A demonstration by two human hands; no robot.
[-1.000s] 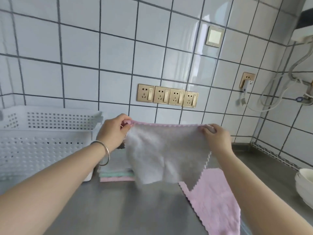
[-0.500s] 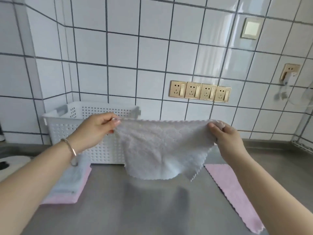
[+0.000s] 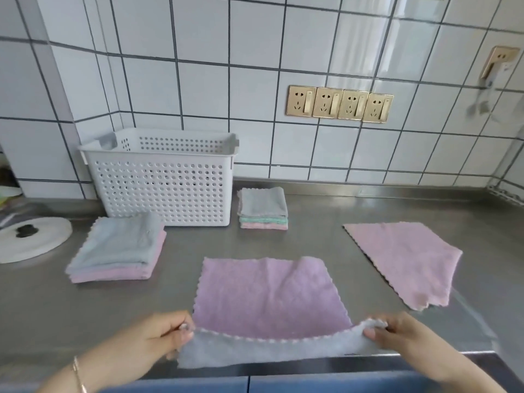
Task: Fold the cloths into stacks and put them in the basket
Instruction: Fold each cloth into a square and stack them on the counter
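Note:
A cloth, pink on one face and grey on the other (image 3: 269, 296), lies spread on the steel counter in front of me. My left hand (image 3: 158, 338) pinches its near left corner and my right hand (image 3: 397, 333) pinches its near right corner, with the near edge turned up showing the grey side. A white perforated basket (image 3: 167, 180) stands at the back left by the wall. One folded stack (image 3: 119, 248) lies in front of the basket, grey on pink. A smaller folded stack (image 3: 263, 208) sits to the basket's right. Another pink cloth (image 3: 402, 256) lies unfolded at the right.
A white round lid with a black knob (image 3: 31, 236) rests at the far left. Gold wall sockets (image 3: 338, 104) are on the tiled wall behind. The counter's front edge (image 3: 368, 361) runs just under my hands.
The cloth was held up in the air by its top corners; now it lies flat on the counter, pink face up. My hands came down to the near edge.

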